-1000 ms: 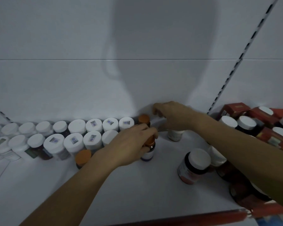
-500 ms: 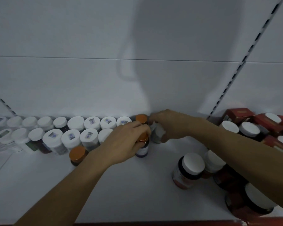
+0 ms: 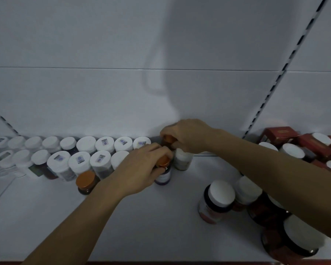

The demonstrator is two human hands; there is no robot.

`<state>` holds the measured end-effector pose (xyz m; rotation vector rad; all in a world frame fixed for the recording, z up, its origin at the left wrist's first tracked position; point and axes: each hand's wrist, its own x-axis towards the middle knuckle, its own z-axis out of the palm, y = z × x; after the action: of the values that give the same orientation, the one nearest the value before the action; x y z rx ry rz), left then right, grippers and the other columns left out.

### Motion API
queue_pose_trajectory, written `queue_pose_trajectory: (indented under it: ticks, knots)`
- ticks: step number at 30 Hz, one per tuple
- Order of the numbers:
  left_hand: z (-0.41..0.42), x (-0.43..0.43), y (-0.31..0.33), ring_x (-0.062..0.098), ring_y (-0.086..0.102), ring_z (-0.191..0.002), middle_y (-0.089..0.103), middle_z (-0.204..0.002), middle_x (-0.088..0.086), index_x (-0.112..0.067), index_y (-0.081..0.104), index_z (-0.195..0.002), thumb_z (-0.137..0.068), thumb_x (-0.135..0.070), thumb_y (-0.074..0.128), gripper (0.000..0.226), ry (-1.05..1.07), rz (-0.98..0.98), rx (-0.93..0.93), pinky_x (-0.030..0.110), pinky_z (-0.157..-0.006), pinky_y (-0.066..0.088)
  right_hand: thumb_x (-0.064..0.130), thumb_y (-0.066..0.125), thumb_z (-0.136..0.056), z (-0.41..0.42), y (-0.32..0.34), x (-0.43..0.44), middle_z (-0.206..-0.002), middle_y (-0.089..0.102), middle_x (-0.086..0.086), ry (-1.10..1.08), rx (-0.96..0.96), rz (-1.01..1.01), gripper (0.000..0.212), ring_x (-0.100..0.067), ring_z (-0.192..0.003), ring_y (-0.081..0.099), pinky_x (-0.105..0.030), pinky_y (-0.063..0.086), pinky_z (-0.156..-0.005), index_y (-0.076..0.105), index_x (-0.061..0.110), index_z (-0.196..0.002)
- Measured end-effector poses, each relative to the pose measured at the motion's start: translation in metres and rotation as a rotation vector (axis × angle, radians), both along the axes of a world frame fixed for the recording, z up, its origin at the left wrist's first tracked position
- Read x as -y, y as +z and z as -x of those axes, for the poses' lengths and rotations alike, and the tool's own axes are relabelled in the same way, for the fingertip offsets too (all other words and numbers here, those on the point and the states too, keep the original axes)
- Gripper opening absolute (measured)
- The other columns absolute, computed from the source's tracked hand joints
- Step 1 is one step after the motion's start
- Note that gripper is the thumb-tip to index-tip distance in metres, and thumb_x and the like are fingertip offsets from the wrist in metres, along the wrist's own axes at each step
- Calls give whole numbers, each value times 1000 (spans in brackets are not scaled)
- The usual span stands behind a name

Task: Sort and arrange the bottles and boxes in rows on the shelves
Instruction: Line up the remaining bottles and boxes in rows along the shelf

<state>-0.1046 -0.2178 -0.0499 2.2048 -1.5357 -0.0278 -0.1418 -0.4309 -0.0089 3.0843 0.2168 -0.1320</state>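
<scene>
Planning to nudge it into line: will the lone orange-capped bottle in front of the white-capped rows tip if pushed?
Probably slides, not tips: the orange-capped bottle looks short and broad, upright on the smooth shelf. Being round, it could roll if knocked over. Its dark body may be glass, so push low.

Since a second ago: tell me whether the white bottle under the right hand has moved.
Yes. The white bottle slid left, closing on the orange-capped bottle ending the back row.
</scene>
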Motion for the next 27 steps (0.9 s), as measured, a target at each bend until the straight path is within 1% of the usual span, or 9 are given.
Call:
queue_pose_trajectory:
  ticks: [4, 8, 10, 12, 15, 18, 20, 23, 27]
  knots:
    - [-2, 0, -3, 10, 55, -103, 56, -113, -17, -35, 54, -112, -91, -26, 70, 28, -9, 8, -17, 40, -81, 51, 30, 64, -95, 20, 14, 25, -119, 59, 1, -107, -155, 24, 37, -23, -101, 56, -37, 48, -79, 49, 29, -128]
    - [-4, -2, -8, 7, 56, -105, 59, -113, -18, -34, 57, -114, -90, -24, 72, 30, -5, 63, -79, 39, -85, 51, 50, 81, -79, 40, 11, 30, -141, 52, 1, -220, -348, -171, 100, -24, -115, 54, -42, 49, -97, 16, 39, -153]
    - [-4, -1, -11, 8, 57, -103, 60, -111, -17, -35, 58, -114, -89, -23, 74, 32, 14, 90, -113, 41, -84, 51, 44, 86, -76, 46, -2, 28, -122, 59, -4, -213, -388, -149, 121, -23, -101, 59, -38, 52, -85, -3, 38, -157]
    - [-4, -1, -15, 8, 57, -103, 61, -110, -17, -36, 59, -114, -89, -23, 74, 33, 34, 116, -147, 42, -85, 51, 33, 86, -79, 51, -7, 29, -99, 59, -4, -224, -389, -138, 126, -21, -82, 59, -36, 53, -73, -14, 39, -156]
    - [-5, -1, -22, 6, 58, -107, 62, -113, -18, -35, 62, -117, -88, -21, 76, 35, 49, 169, -209, 41, -90, 51, 28, 81, -84, 58, 9, 31, -107, 61, -8, -265, -364, -135, 114, -22, -83, 62, -40, 57, -72, -7, 42, -155]
    - [-7, -1, -28, 6, 58, -105, 62, -111, -18, -34, 63, -115, -87, -21, 76, 33, 44, 199, -219, 42, -88, 51, 42, 68, -91, 62, 47, 26, -96, 57, 3, -217, -191, -126, 62, -13, -80, 56, -27, 43, -64, 36, 33, -143]
    - [-7, -1, -29, 8, 58, -102, 62, -109, -17, -35, 62, -114, -87, -25, 74, 30, 43, 205, -220, 43, -86, 50, 49, 65, -91, 57, 67, 19, -95, 58, 4, -173, -17, -142, 41, -11, -80, 53, -28, 41, -66, 51, 30, -125]
    - [-7, -1, -27, 9, 57, -100, 61, -107, -15, -38, 60, -113, -87, -27, 74, 31, 45, 207, -214, 43, -84, 50, 44, 79, -80, 41, 76, 2, -94, 53, 10, -42, 132, -251, 37, -4, -78, 48, -26, 39, -66, 58, 30, -107]
    - [-5, -1, -27, 9, 55, -97, 58, -104, -17, -34, 60, -112, -86, -24, 75, 32, 33, 217, -190, 43, -82, 50, 20, 82, -77, 13, 37, -10, -114, 50, -1, 56, 19, -139, 40, -21, -96, 53, -36, 50, -81, 67, 24, -113]
